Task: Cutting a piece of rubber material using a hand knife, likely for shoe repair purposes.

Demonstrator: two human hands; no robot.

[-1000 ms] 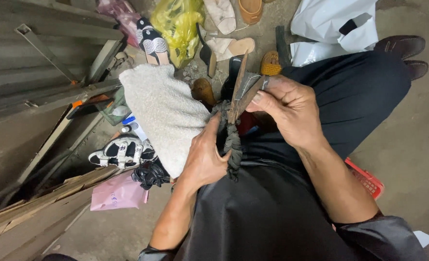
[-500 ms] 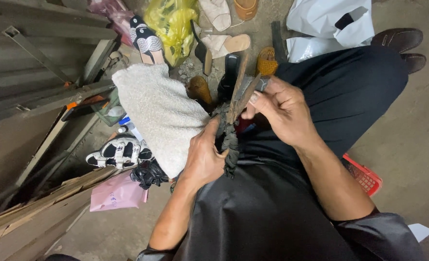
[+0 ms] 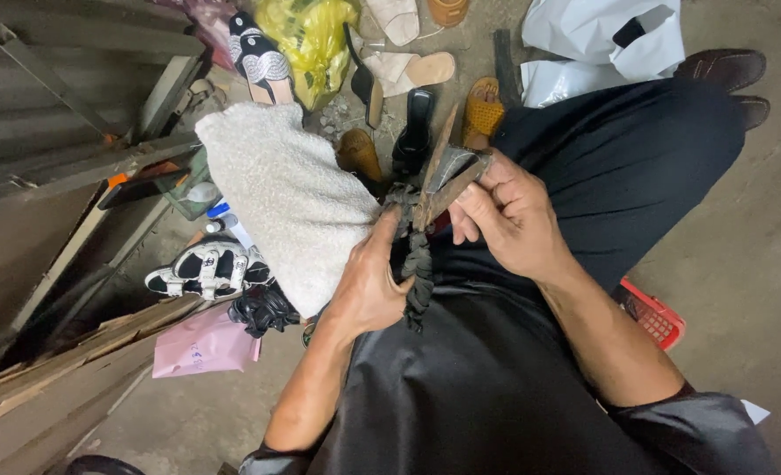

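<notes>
My right hand (image 3: 507,215) grips a worn shoe sole with a metal-looking heel part (image 3: 448,171), held up over my lap. My left hand (image 3: 375,281) pinches a dark braided strap (image 3: 417,264) that hangs down from that sole. A white fuzzy cloth (image 3: 289,198) lies over my left knee, just left of both hands. I wear black trousers (image 3: 602,176) and sit low above the floor.
Several sandals and shoes lie on the concrete ahead: a black-and-white sandal (image 3: 206,268), a mustard one (image 3: 483,110), beige ones (image 3: 408,66). A yellow bag (image 3: 311,40), a white bag (image 3: 602,40), a pink packet (image 3: 206,345) and a red basket (image 3: 654,315) sit around. Wood planks (image 3: 47,387) lean left.
Both hands keep hold of the sole and strap; the right hand has turned the sole slightly and the pair sits a little higher over the lap.
</notes>
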